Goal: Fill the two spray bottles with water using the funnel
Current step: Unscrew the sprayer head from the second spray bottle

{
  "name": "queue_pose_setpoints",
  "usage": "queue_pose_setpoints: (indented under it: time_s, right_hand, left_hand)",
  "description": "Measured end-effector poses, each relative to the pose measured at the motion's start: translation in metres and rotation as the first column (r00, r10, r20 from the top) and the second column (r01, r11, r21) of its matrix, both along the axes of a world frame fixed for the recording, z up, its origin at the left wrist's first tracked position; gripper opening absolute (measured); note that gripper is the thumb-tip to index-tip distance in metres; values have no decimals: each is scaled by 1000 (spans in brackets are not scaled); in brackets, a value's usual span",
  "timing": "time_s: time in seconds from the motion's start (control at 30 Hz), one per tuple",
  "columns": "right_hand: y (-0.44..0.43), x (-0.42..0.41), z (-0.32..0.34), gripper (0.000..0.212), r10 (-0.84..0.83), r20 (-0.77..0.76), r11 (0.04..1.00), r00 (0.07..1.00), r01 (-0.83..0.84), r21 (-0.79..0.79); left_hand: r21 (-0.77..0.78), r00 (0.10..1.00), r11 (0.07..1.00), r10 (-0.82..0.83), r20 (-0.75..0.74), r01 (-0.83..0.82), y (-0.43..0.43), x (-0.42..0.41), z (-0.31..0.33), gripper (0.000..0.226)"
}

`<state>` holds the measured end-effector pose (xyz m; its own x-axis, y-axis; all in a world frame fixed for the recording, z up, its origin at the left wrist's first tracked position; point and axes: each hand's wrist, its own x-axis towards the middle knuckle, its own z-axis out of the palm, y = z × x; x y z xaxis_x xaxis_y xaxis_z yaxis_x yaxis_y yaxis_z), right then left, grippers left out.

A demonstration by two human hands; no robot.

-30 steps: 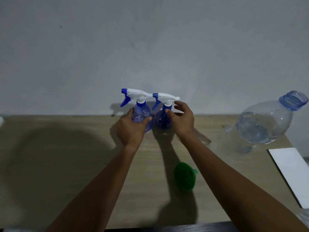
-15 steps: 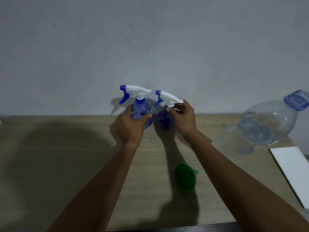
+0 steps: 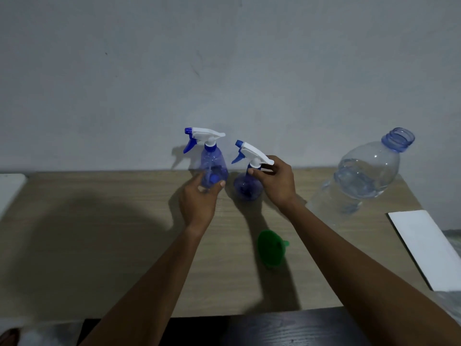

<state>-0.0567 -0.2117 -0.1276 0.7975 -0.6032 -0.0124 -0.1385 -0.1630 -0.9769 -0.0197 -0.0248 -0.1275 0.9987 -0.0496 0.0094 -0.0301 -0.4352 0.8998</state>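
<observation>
Left grip (image 3: 199,201) holding one spray bottle (image 3: 213,161), our right grip (image 3: 277,183) pinches the other's sprayer head (image 3: 254,153), probably unscrewing it; funnel (image 3: 270,249) next.

Wall (image 3: 224,71): a plain grey-white surface, faintly marked, was seen filling the upper half of the frame.
Table (image 3: 99,290): a light wood-grain top was spread across the middle, its far edge set against the wall.
White sheet (image 3: 424,248): a flat rectangle was laid aslant at the right edge.
White object (image 3: 10,188): it was cut off at the left edge; its kind could not be told.
Dark surface (image 3: 287,328): a strip was shown along the bottom edge.
</observation>
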Motion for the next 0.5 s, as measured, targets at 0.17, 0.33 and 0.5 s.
queue_pose_setpoints:
  time_s: [0.17,0.33,0.5]
  right_hand:
    - [21,-37,18,26,137,39,990,990,-135,-48]
    - [47,-78,22,28,333,16,939,943,-330,-99]
    - [66,-107,6,28,392,-42,909,919,-394,-135]
  left_hand:
    - [-122,975,968,-223,-8,220,21,-47,2,38]
    - [-109,939,933,-340,51,344,47,-90,-7,46]
    - [-108,929,923,-368,33,370,64,-120,-18,52]
